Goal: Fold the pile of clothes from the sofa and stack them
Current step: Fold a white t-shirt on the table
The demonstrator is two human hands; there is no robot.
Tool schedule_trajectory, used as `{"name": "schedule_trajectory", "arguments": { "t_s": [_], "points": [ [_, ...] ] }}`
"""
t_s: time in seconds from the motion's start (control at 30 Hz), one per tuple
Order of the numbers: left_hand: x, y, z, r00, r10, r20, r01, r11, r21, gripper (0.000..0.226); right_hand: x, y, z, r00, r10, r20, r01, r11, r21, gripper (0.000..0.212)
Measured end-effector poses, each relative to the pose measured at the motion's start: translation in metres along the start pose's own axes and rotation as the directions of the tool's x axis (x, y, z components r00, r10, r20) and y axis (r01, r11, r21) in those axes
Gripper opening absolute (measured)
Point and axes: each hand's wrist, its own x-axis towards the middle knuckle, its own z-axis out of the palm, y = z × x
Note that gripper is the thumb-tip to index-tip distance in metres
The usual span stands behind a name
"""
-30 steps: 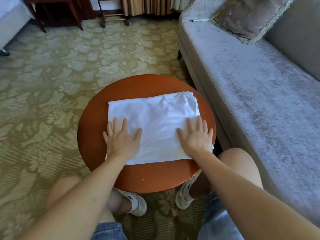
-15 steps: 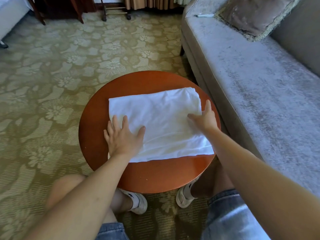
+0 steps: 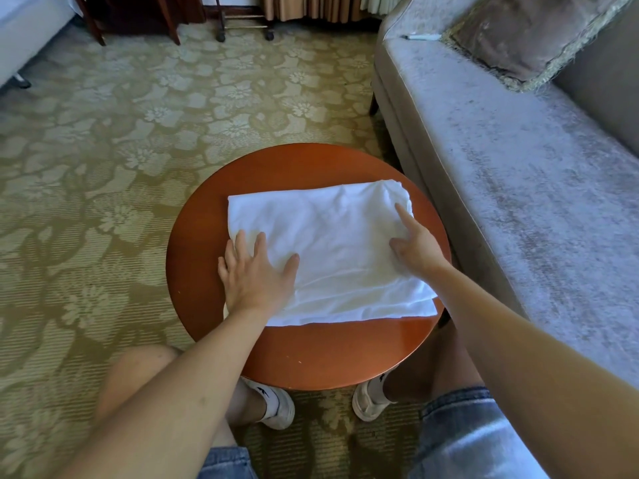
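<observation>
A folded white garment (image 3: 332, 243) lies flat on the round reddish-brown table (image 3: 304, 354). My left hand (image 3: 254, 274) rests flat on the garment's near left corner, fingers spread. Over on the garment's right side, my right hand (image 3: 413, 242) touches the cloth with the index finger stretched toward the far right corner; the other fingers lie loosely bent. Neither hand grips the cloth.
A grey sofa (image 3: 518, 167) runs along the right, with a brown fringed cushion (image 3: 529, 32) and a pen (image 3: 420, 37) at its far end. Patterned carpet (image 3: 121, 150) surrounds the table. Dark furniture legs (image 3: 166, 19) stand at the back.
My right hand has slid from the garment's near right part up and outward along its right side. The left hand has stayed in place.
</observation>
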Motion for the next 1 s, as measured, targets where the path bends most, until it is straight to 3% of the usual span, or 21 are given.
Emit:
{"name": "schedule_trajectory", "arguments": {
  "t_s": [0.17,0.3,0.5,0.67,0.87,1.0],
  "points": [
    [0.0,-0.001,0.001,0.999,0.006,-0.039,-0.007,0.999,-0.032,0.078,-0.014,0.013,0.016,0.989,-0.091,-0.114,0.066,0.977,-0.202,0.056],
    [0.004,-0.001,-0.003,0.965,-0.227,-0.133,0.199,0.96,-0.195,0.07,-0.031,0.019,0.026,0.973,-0.147,-0.178,0.088,0.95,-0.3,0.054],
    [0.002,0.0,-0.002,0.989,-0.11,-0.094,0.098,0.988,-0.116,0.08,-0.036,0.025,0.031,0.955,-0.169,-0.243,0.094,0.951,-0.295,0.047],
    [0.006,0.003,-0.008,0.969,-0.238,-0.061,0.224,0.958,-0.178,0.091,-0.036,0.026,0.033,0.944,-0.197,-0.264,0.115,0.948,-0.295,0.035],
    [0.053,0.014,-0.034,0.936,-0.28,0.214,0.316,0.936,-0.155,0.089,-0.033,0.029,0.033,0.933,-0.211,-0.291,0.131,0.954,-0.27,0.028],
    [0.052,0.001,-0.045,0.95,-0.067,0.304,0.146,0.958,-0.246,0.089,-0.034,0.029,0.033,0.931,-0.212,-0.298,0.136,0.957,-0.256,0.028]
  ]
}}
